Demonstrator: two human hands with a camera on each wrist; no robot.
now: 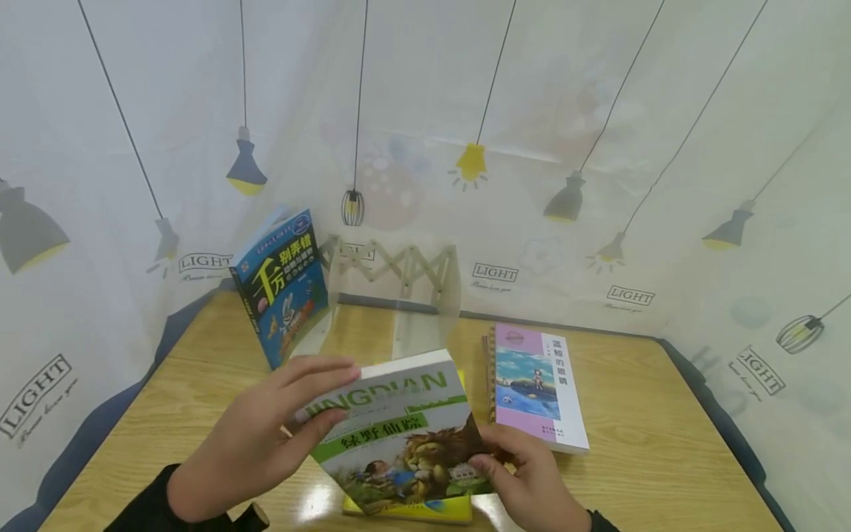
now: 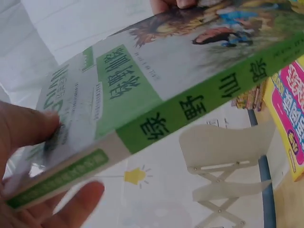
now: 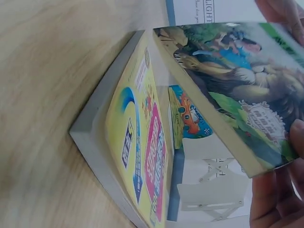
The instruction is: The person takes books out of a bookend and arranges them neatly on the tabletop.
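Observation:
Both hands hold a paperback book [image 1: 399, 451] with a green-and-white cover showing a lion and a child, tilted above the table. My left hand [image 1: 259, 432] grips it at the upper left, near the spine, thumb on the front cover and fingers behind, as the left wrist view shows. At the lower right corner, my right hand [image 1: 532, 476] pinches the book between thumb and fingers. Underneath lies a thick yellow book [image 3: 137, 137] with a pink title panel, flat on the table and largely hidden by the held book in the head view.
Behind the hands stands an accordion-style folding bookend [image 1: 425, 277]. A blue book [image 1: 282, 288] stands upright at its left end. To the right, a pink-and-white book [image 1: 532, 384] lies on a spiral-bound one on the wooden table [image 1: 658, 436]. A lamp-print curtain [image 1: 425, 89] encloses the table.

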